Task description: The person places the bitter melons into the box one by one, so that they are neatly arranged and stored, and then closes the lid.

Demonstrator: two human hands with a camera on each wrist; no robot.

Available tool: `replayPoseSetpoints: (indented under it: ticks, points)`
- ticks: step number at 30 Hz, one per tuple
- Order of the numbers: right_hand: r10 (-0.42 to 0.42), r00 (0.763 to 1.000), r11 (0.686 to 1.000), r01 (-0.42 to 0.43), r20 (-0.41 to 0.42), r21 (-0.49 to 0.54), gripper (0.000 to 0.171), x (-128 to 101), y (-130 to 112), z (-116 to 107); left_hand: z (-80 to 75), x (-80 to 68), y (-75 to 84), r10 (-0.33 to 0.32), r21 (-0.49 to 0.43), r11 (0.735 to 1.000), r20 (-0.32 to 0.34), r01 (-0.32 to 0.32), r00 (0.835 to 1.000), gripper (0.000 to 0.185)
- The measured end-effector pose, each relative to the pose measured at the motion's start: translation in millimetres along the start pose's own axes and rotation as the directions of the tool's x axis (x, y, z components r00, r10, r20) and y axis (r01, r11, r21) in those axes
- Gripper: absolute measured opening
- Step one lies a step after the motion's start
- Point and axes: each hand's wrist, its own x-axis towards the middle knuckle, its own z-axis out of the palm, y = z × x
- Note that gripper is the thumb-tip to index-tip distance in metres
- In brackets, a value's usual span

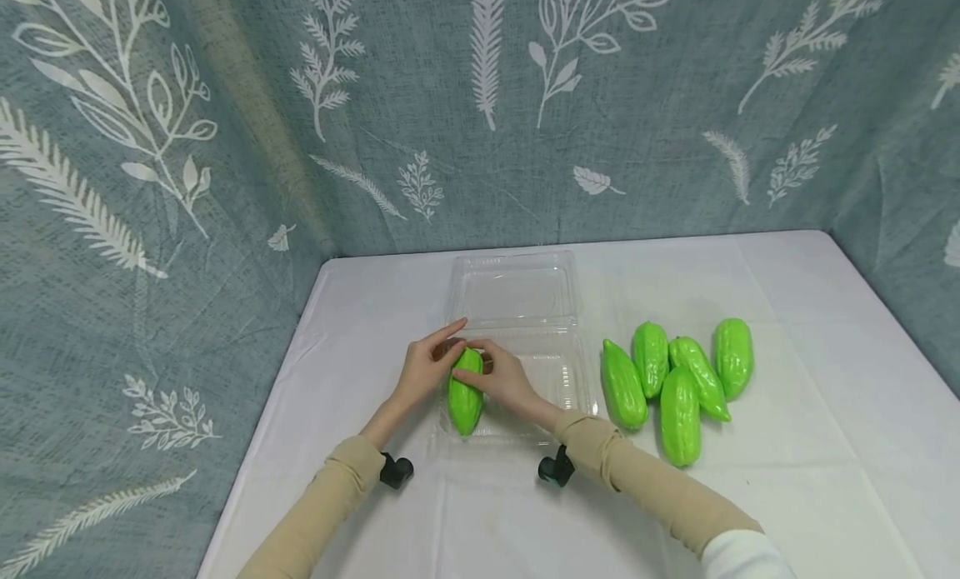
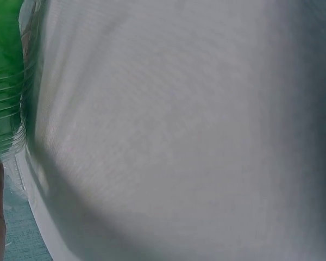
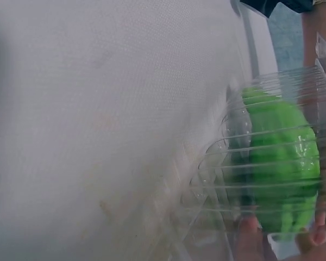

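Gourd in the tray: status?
Both hands on gourd: left hand and right hand at its far end. Gourd lies at left side of clear tray. Five gourds beside tray, nothing blocking.

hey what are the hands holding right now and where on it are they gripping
Both hands hold one green gourd by its far end: the left hand and right hand pinch it there, while its near end sits in the clear plastic container.

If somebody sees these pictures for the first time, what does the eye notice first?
First, the bright green gourd at the left edge of the open clear plastic box, with the left hand and right hand on it. Next, five more green gourds clustered on the white table, right of the box.
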Motion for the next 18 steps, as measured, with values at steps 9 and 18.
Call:
replayPoseSetpoints:
  ticks: [9,18]
  points:
    - [0.018,0.999,1.000,-0.017,0.038,-0.023,0.055,2.2,5.7,-1.3,-0.3,0.0,-0.6,-0.016,-0.005,1.000,0.015,0.016,1.000,0.036]
    - [0.024,0.997,1.000,-0.023,0.067,-0.016,0.058,-3.7,1.7,-9.5,-0.7,0.5,-3.3,-0.015,-0.014,1.000,0.016,0.015,1.000,0.036]
